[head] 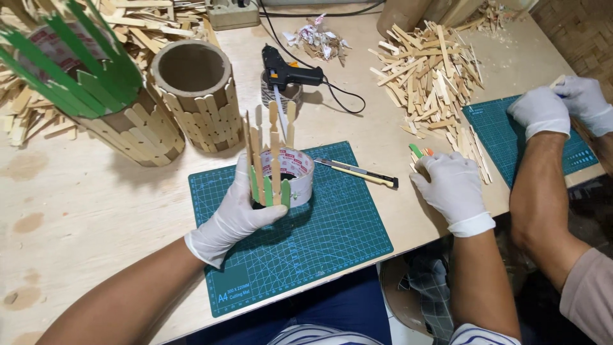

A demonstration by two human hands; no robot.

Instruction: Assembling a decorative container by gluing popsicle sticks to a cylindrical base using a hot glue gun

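1. The person's left hand (pixel 237 217) is cupping a roll of tape (pixel 290 176) ringed with upright wooden sticks, some green and some bare; the fingers are wrapped round its near side, probably to keep the sticks pressed against the roll. The roll is sitting on a green cutting mat (pixel 319 243) near the front edge of the desk (pixel 96 204).

2. The right hand (pixel 450 188) is lying palm down on the desk just right of the mat, its fingertips touching a few coloured sticks (pixel 418 151) at the edge of the loose stick pile (pixel 431 83). I cannot tell whether the fingers are gripping one or only resting on them.

3. A yellow utility knife (pixel 357 172) is lying on the mat's right edge, between the two hands.

4. Behind the roll, a black glue gun (pixel 287 73) is standing on its own small stand, cord trailing right.

5. Further left, a stick-clad cardboard tube (pixel 195 96) is standing upright, and a larger one with green sticks (pixel 76 83) is leaning beside it.

6. On the far right, a co-worker's gloved hands (pixel 562 105) are working over a second green mat (pixel 498 128).
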